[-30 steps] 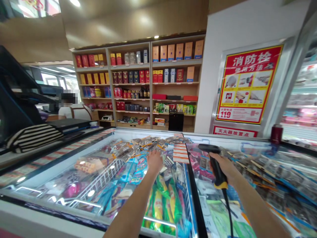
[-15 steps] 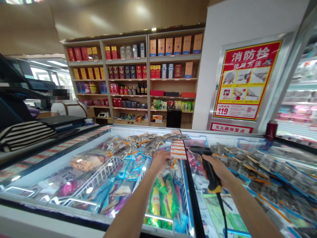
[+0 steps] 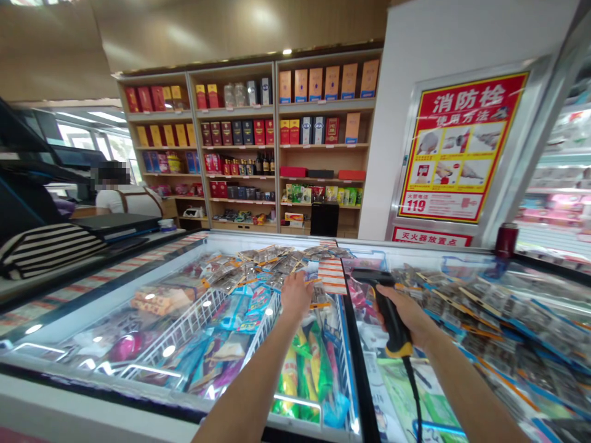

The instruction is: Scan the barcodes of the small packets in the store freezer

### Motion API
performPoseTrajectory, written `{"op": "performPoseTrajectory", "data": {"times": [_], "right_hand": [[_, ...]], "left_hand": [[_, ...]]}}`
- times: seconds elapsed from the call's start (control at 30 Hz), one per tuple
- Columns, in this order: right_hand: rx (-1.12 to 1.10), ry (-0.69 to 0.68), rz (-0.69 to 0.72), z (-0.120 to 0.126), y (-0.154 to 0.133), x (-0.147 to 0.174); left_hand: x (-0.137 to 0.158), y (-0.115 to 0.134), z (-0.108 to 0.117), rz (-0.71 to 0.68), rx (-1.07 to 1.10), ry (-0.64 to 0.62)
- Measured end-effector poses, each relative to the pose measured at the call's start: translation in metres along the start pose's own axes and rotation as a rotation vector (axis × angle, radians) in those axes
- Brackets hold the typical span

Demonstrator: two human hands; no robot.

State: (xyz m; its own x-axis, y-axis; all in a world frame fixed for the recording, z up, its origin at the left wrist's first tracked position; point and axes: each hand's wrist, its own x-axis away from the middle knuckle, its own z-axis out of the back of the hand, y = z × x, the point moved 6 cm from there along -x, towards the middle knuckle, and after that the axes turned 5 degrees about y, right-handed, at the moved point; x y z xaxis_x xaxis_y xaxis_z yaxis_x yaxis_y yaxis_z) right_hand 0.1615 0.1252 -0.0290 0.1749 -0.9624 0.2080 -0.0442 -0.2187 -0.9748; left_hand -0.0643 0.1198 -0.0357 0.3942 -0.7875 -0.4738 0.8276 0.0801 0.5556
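My right hand (image 3: pixel 410 314) grips a black and yellow barcode scanner (image 3: pixel 390 314), whose head points left above the divider between the freezer lids. A cable hangs from its handle. My left hand (image 3: pixel 297 294) reaches over the glass lid, its fingers stretched forward onto the near edge of a heap of small clear packets (image 3: pixel 277 263) with dark contents and orange edges. Just right of that hand lies a packet (image 3: pixel 319 299) with orange strips. A striped orange and white label card (image 3: pixel 331 275) lies beside it on the frame.
Beneath the glass, white wire baskets (image 3: pixel 189 323) hold bagged goods. More packets (image 3: pixel 503 320) cover the right lid. A dark red cylinder (image 3: pixel 506 241) stands at the back right. Shelves of boxed goods (image 3: pixel 240 132) line the wall. A person (image 3: pixel 124 197) is at the left, behind a striped bag (image 3: pixel 50 249).
My left hand has moved slightly left and forward, away from the orange-striped packet, which now lies flatter beside it. The scanner in my right hand has barely shifted.
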Motion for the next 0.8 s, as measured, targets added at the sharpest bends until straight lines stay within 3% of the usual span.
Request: {"op": "performPoseTrajectory", "data": {"times": [0.13, 0.33, 0.57, 0.8], "right_hand": [[0.003, -0.058, -0.011, -0.005, 0.001, 0.003], [-0.034, -0.092, -0.043, -0.012, 0.0, 0.009], [-0.06, -0.154, -0.081, -0.022, 0.005, 0.016], [-0.083, -0.204, -0.105, -0.023, 0.007, 0.02]], "left_hand": [[0.004, -0.011, -0.011, 0.2, 0.086, -0.008], [-0.01, -0.027, -0.019, 0.364, 0.437, -0.017], [-0.017, -0.038, -0.011, 0.522, 0.888, 0.013], [-0.02, -0.043, -0.014, 0.577, 0.993, 0.037]]}}
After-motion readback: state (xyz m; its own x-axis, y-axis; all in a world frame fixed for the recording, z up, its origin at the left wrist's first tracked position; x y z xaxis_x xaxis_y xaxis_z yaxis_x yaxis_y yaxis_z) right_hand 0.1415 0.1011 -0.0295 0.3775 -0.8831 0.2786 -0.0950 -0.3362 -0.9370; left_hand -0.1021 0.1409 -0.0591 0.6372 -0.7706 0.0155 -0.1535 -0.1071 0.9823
